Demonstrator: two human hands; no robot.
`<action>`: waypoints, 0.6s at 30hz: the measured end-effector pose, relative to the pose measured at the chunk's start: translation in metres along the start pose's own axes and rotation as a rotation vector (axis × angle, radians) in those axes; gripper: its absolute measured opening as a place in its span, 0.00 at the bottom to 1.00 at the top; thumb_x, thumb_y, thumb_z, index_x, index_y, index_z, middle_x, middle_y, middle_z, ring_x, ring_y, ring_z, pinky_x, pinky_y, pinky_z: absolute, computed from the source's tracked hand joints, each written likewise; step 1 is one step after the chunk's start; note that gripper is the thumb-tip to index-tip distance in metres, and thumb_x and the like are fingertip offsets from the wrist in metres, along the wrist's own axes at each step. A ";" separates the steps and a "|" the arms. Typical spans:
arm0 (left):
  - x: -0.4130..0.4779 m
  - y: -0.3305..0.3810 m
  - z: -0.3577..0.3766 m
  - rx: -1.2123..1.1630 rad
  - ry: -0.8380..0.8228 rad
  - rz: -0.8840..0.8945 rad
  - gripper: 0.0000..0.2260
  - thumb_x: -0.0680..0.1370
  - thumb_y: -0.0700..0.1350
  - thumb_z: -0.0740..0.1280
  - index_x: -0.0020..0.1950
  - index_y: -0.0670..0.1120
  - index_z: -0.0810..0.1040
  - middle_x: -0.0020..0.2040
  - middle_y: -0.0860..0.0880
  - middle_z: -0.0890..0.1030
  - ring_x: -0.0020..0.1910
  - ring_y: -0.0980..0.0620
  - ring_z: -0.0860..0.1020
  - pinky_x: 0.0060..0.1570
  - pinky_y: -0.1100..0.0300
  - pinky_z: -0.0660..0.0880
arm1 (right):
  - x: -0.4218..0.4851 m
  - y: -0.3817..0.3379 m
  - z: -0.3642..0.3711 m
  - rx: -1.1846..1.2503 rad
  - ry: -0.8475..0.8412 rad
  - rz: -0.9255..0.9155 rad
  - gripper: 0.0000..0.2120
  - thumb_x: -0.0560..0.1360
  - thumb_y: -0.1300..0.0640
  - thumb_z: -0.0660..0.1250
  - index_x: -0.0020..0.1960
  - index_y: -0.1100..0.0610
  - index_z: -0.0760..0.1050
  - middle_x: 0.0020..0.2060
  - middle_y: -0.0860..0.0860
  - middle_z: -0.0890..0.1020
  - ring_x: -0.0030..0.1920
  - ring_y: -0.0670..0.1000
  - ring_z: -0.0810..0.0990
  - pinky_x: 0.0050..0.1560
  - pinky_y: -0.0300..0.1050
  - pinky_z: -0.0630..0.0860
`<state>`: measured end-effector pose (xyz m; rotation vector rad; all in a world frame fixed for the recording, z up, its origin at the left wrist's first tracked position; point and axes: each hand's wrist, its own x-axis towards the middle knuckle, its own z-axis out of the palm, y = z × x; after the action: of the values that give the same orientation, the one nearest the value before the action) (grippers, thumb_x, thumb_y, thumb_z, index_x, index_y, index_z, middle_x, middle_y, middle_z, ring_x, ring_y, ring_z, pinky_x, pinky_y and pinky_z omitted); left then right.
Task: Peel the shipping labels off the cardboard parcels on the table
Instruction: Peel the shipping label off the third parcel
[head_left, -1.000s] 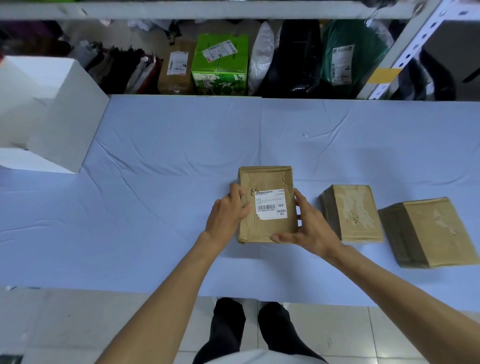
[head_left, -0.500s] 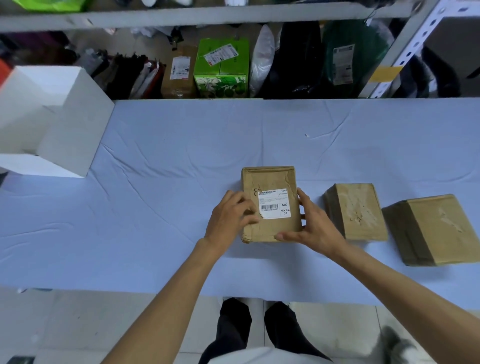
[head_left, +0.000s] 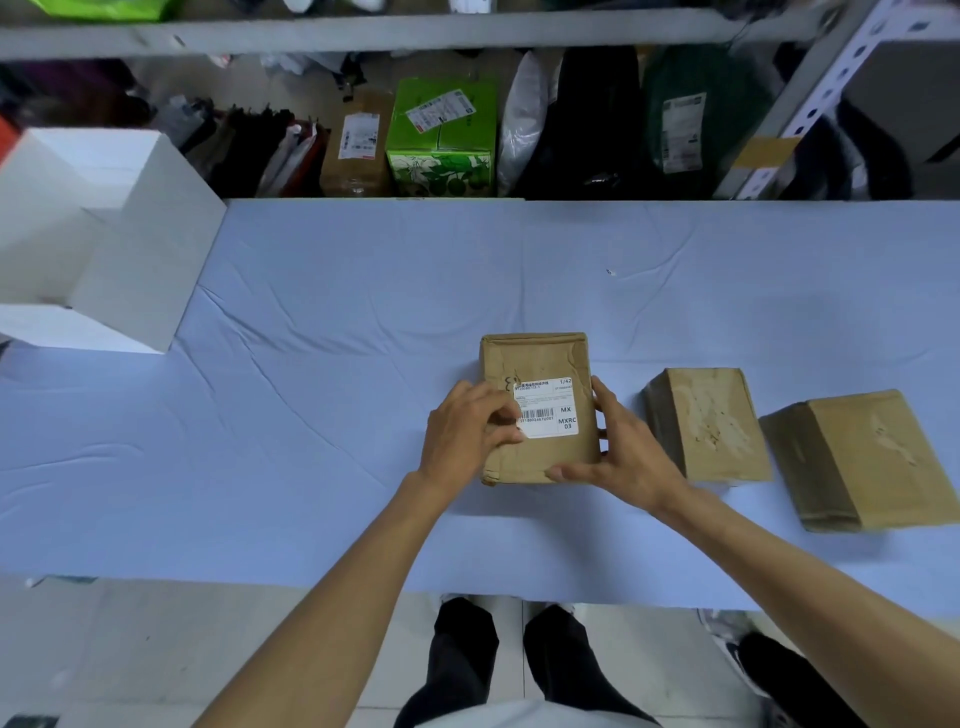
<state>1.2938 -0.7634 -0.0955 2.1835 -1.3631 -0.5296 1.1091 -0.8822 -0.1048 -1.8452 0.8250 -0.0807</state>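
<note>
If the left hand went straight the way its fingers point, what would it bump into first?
Most likely the label on the parcel. The left hand points its fingertips to the right, and they sit at the label's left edge. Beyond the label, the right hand holds the parcel's far side.

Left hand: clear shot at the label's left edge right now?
Probably yes. The left hand holds the parcel with fingers at the left edge of the label; nothing covers it. The right hand holds the parcel's right side, clear of the label.
</note>
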 end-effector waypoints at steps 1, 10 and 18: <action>0.001 0.001 0.000 0.002 0.000 -0.009 0.08 0.69 0.53 0.75 0.45 0.53 0.81 0.45 0.61 0.77 0.47 0.58 0.69 0.37 0.63 0.64 | 0.000 0.000 0.000 0.000 0.001 -0.001 0.54 0.59 0.48 0.82 0.76 0.42 0.53 0.65 0.40 0.73 0.61 0.48 0.77 0.58 0.51 0.78; 0.002 0.008 0.008 -0.004 0.027 -0.059 0.06 0.71 0.55 0.71 0.42 0.54 0.81 0.43 0.59 0.77 0.48 0.57 0.68 0.36 0.63 0.64 | 0.000 -0.005 0.000 -0.003 0.007 -0.013 0.51 0.60 0.49 0.82 0.73 0.40 0.56 0.63 0.37 0.74 0.60 0.46 0.77 0.59 0.53 0.78; 0.005 0.002 0.001 -0.042 -0.069 -0.031 0.07 0.68 0.53 0.75 0.43 0.54 0.81 0.47 0.59 0.76 0.48 0.58 0.67 0.42 0.61 0.65 | 0.000 -0.004 0.000 -0.009 0.010 -0.002 0.51 0.59 0.48 0.83 0.74 0.43 0.57 0.63 0.39 0.74 0.60 0.46 0.77 0.59 0.53 0.78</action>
<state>1.2944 -0.7691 -0.0956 2.1740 -1.3429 -0.6454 1.1115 -0.8819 -0.1013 -1.8550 0.8321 -0.0880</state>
